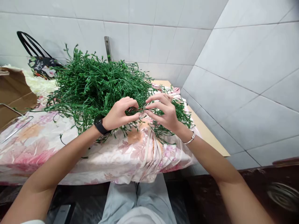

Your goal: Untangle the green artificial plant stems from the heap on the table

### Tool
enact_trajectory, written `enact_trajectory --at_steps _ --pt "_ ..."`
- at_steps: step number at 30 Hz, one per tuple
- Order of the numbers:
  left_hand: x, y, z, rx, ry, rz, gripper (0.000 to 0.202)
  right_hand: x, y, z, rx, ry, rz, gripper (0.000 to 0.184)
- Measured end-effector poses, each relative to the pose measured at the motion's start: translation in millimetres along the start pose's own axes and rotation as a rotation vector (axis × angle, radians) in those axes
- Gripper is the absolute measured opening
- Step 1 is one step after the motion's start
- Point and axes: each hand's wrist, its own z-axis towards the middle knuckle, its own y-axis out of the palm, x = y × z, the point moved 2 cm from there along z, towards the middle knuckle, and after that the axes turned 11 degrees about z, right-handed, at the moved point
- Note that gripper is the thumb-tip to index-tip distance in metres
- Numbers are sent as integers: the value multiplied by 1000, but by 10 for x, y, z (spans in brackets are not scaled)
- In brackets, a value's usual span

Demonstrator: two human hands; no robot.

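Note:
My left hand (123, 114), with a black band on its wrist, pinches a thin green artificial stem (140, 109) between thumb and fingers. Thumb to fingertips, my right hand (163, 112) meets it there and pinches the same thin piece; a bracelet circles that wrist. Exactly where the stem ends is hard to see among the fingers. Behind my left hand rises a large heap of green artificial stems (100, 84) with small budded tips. A smaller bunch of stems (182, 113) lies beyond and to the right of my right hand.
A floral cloth (46, 149) covers the table, bunched near the front edge. Bare board (207, 133) shows at the right. On the left are a cardboard box (16, 93), a metal rod (17, 130), pale petals (38, 84) and a flowered bag (43, 67). Tiled walls close off the back and right.

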Motion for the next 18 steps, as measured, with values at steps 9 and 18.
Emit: enact_trajectory --at_steps 9,18 --pt "-7 -3 -4 0 -25 -177 4 -37 91 -22 -179 134 380 11" --pt "19 43 -20 -103 17 -63 17 49 23 9 -91 90 241 11"
